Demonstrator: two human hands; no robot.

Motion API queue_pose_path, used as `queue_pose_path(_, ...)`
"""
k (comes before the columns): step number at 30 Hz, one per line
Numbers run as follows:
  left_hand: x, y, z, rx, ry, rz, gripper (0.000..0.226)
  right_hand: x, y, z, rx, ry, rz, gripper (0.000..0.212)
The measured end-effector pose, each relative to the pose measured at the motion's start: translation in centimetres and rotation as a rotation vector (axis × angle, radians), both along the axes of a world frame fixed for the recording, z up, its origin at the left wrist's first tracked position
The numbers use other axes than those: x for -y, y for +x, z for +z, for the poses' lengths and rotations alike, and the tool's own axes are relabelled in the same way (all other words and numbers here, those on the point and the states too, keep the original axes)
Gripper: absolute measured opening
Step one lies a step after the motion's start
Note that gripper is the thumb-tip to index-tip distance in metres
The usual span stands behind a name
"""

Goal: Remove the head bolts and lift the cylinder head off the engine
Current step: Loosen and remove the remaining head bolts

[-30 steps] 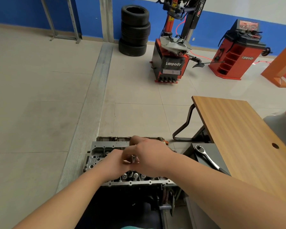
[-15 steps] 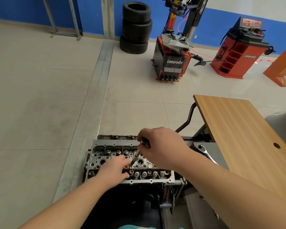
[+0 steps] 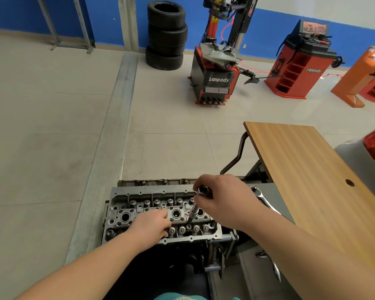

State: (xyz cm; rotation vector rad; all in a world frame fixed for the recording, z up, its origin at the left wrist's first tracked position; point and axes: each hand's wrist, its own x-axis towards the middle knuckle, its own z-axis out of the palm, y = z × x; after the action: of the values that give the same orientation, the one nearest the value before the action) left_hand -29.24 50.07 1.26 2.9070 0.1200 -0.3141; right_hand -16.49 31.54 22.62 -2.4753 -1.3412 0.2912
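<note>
While bare and grey, the cylinder head [image 3: 139, 204] shows round bores.

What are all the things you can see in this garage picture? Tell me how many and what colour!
cylinder head: one, silver-grey, on the engine, bottom centre
socket extension: one, chrome, tilted into the head
ratchet: one, chrome, on the grey tray right of the head
table: one, wood-brown, right
tyres: stack of three, black, by the blue wall
tyre changer: one, red and black, back centre
wheel balancer: one, red, back right
left hand: resting on the head
right hand: gripping the extension
</note>
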Motion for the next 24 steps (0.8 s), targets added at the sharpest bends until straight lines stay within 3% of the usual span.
queue_pose_path(8, -0.6, -1.3, -0.2, 0.077, -0.108, 0.109, 0.035, 0.9, 0.5, -1.7, -0.007, -0.007, -0.022, 0.02)
queue_pose_path(16, -0.4, -1.0, 0.3, 0.051, -0.121, 0.135, 0.023, 1.0, 1.0, -4.8, -0.044, -0.049, -0.032, 0.023)
queue_pose_path(24, -0.5, -0.9, 0.1, 0.016, -0.108, 0.097, 0.026, 1.0, 1.4, -5.7, -0.04, -0.098, -0.053, 0.026)
